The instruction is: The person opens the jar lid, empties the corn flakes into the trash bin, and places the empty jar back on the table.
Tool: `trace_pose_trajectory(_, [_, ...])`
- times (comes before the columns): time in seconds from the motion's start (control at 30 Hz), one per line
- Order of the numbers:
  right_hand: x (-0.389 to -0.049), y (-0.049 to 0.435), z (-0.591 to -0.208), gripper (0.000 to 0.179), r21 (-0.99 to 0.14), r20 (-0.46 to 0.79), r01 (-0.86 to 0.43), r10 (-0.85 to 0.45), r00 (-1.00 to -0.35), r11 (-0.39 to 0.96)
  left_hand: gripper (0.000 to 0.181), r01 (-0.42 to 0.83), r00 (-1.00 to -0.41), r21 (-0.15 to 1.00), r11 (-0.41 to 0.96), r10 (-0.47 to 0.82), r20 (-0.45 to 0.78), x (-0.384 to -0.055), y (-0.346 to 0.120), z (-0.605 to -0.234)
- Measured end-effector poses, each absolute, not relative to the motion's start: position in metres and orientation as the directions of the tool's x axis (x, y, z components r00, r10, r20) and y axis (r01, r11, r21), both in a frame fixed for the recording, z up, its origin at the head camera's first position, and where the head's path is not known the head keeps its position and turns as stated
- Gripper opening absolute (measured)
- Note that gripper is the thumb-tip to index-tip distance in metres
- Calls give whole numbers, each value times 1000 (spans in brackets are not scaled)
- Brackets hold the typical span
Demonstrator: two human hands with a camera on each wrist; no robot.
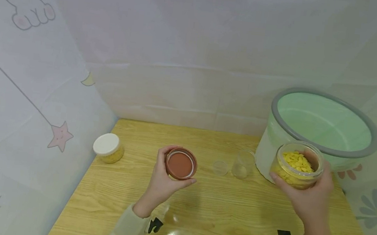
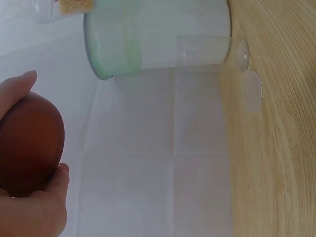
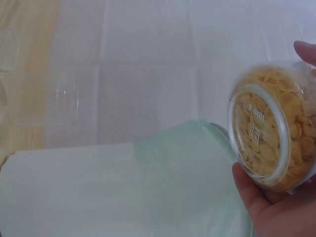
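My left hand (image 1: 164, 178) grips a reddish-brown round lid (image 1: 180, 164) by its rim, its inner side facing the head camera. In the left wrist view the lid's smooth outer face (image 2: 32, 143) shows between thumb and fingers. On the right, my right hand (image 1: 312, 197) holds a clear, uncovered jar (image 1: 294, 180) partly filled with yellow flakes (image 1: 296, 161). The jar is raised in front of the bin and tilted, its mouth toward the head camera. From the right wrist view, the jar's embossed bottom (image 3: 259, 133) is visible with flakes behind it.
A large white bin (image 1: 264, 149) with a green liner (image 1: 321, 117) and grey rim stands at the back right. Left of it are a clear glass mug (image 1: 241, 168) and a clear disc (image 1: 220, 167). A white-lidded jar (image 1: 107, 147) of yellow contents sits at the table's left edge.
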State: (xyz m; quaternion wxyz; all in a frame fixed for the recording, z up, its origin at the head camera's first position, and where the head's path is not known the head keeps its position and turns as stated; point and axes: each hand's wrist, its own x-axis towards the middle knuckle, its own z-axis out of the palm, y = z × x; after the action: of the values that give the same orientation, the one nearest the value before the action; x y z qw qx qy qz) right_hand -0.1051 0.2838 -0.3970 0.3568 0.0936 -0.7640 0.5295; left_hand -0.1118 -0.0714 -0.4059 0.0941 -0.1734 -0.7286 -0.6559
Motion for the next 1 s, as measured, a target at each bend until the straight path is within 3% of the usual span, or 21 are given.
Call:
trace_pose_trajectory(0.33, [-99, 310, -378, 93, -717, 680, -493, 338, -650, 493, 91, 393, -917, 915, 96, 116, 381, -111, -73, -407])
trace_pose_trajectory(0.57, [-92, 329, -369, 100, -729, 629, -347, 378, -679, 589, 91, 380, -923, 919, 109, 104, 369, -110, -73, -406])
trace_pose_trajectory(0.7, [-91, 345, -364, 95, -709, 638, -299, 399, -659, 639, 90, 373, -927, 920, 119, 98, 363, -110, -73, -408])
trace_pose_trajectory(1.0, [-80, 372, -355, 87, -544, 708, -92, 397, -584, 834, 89, 382, -922, 916, 124, 124, 368, -111, -74, -411])
